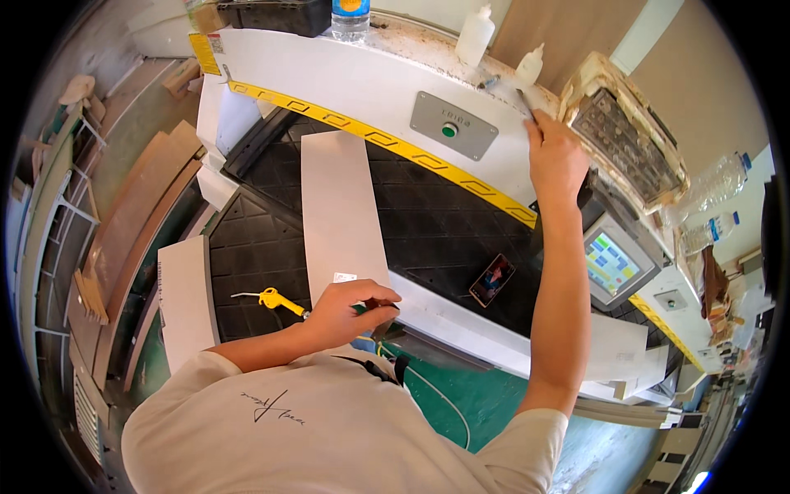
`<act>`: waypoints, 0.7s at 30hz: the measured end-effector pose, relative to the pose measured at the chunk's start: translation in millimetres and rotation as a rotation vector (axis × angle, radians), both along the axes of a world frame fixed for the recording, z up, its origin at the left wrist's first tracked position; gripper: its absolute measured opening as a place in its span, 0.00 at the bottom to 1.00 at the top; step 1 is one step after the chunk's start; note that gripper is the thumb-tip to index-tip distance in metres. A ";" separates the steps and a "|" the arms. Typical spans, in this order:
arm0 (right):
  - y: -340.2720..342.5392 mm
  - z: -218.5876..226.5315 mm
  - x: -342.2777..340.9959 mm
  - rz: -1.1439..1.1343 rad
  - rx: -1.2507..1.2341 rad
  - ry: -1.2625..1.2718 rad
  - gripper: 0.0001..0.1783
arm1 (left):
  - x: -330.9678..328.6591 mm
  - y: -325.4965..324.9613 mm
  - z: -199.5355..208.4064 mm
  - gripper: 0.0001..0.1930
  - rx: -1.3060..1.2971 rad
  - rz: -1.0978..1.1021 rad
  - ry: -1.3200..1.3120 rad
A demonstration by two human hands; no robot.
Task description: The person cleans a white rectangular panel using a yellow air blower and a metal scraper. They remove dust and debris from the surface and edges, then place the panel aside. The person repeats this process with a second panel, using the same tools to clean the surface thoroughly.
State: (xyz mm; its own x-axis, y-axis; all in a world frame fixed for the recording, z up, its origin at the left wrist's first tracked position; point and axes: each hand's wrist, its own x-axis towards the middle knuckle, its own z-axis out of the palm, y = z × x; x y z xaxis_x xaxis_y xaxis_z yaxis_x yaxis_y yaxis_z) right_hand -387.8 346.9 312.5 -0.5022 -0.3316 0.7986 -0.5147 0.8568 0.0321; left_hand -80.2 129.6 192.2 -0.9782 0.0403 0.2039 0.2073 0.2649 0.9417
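My right hand (555,156) reaches up to the ledge of the white machine, its fingers closed on a slim dark stick-like tool (523,100) whose kind I cannot make out. Lower down, my left hand (350,313) is curled with thumb and fingertips close together, over the near end of a long pale board (341,206). Anything in that pinch is too small to name. A small white label (345,277) sits on the board just beyond the left hand. Beside that wrist lies a yellow air blow gun (278,301) with a thin metal nozzle.
The board rests on a black grooved bed (436,222), where a phone (493,280) lies. A panel with a green button (449,130), white squeeze bottles (475,37), a water bottle (351,20) and a touchscreen (611,262) stand around. Boards (136,272) are stacked at left.
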 end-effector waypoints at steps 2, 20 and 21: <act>-3.4 1.0 9.0 -0.003 0.049 -0.077 0.18 | -4.1 -6.9 -0.2 0.08 0.083 0.022 -0.107; 111.1 -130.4 302.4 0.239 -0.696 -1.211 0.11 | -52.1 79.7 -16.0 0.08 0.235 -0.210 -0.451; 126.4 -118.4 298.3 0.222 -0.679 -1.167 0.12 | -57.8 82.0 -18.2 0.08 0.273 -0.225 -0.471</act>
